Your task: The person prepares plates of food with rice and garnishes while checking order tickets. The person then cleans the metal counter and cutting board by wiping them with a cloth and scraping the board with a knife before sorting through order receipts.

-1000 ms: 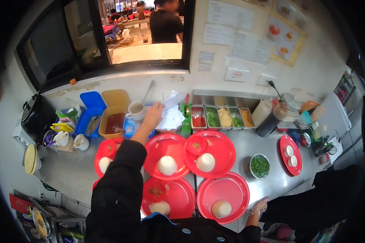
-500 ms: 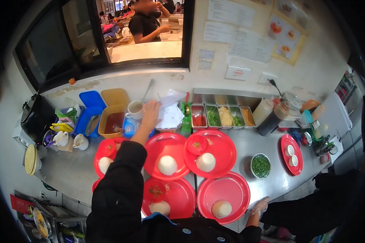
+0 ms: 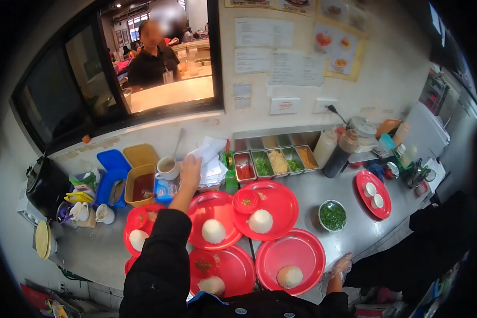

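My left hand (image 3: 190, 174) reaches over the plates to a stack of paper slips (image 3: 213, 172), its fingertips closed on the edge of a raised slip (image 3: 208, 148). Just left of it stands a white mug (image 3: 167, 168) with a spoon handle (image 3: 180, 142) sticking out. At the counter's front edge rests my right hand (image 3: 342, 263) in a clear plastic glove, fingers loosely extended and nothing visible in them. Nearest to that hand is a red plate (image 3: 307, 249) with a rice mound (image 3: 290, 276). Other red plates (image 3: 281, 204) carry rice mounds (image 3: 261, 221), some with small red bowls (image 3: 246, 201).
Metal trays of toppings (image 3: 278, 161) line the wall beside a dark sauce bottle (image 3: 340, 155). A bowl of chopped greens (image 3: 333, 215) and a red oval plate with white cups (image 3: 361, 199) sit to the right. A person's dark sleeve (image 3: 397, 254) is close at right; another person (image 3: 152, 66) stands beyond the window.
My view has shifted, so the counter appears lower and further left. My left hand stays at the slips. The person beyond the window has moved and lowered their raised arm.
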Demonstrator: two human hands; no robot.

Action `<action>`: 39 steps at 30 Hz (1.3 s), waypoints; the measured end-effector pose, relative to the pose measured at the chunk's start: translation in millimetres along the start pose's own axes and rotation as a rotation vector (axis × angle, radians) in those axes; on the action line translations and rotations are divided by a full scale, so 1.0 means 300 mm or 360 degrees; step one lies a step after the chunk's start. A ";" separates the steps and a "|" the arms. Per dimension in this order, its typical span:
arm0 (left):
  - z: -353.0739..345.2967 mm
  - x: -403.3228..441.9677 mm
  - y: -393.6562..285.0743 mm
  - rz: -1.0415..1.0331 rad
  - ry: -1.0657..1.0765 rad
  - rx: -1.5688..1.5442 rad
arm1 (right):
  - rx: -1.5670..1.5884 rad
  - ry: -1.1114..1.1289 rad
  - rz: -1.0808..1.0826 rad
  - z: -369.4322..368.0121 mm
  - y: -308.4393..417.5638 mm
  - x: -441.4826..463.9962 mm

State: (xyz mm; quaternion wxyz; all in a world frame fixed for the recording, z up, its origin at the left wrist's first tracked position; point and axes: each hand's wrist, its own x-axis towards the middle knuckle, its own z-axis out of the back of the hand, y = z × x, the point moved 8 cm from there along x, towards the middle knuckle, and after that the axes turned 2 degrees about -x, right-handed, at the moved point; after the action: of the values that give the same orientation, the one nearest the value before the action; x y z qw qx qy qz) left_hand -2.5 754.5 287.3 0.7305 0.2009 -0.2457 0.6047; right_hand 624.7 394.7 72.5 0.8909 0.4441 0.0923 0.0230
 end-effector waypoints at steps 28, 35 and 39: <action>-0.269 -0.026 -0.044 0.0677 0.0896 -0.0371 | 0.0032 -0.0011 -0.0259 0.010 -0.001 -0.010; -0.258 0.005 -0.024 0.0703 0.1140 -0.0319 | -0.0120 -0.0009 -0.0135 -0.012 -0.044 0.054; -0.209 0.049 -0.033 0.0725 0.1012 -0.0325 | -0.0021 -0.0097 -0.0181 0.035 0.040 -0.044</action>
State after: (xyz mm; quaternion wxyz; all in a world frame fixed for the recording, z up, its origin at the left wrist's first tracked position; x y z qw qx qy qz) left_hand 16.6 801.1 246.2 0.6336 -0.1293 -0.1045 0.7556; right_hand 614.1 391.9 90.1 0.8961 0.4327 0.0899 -0.0407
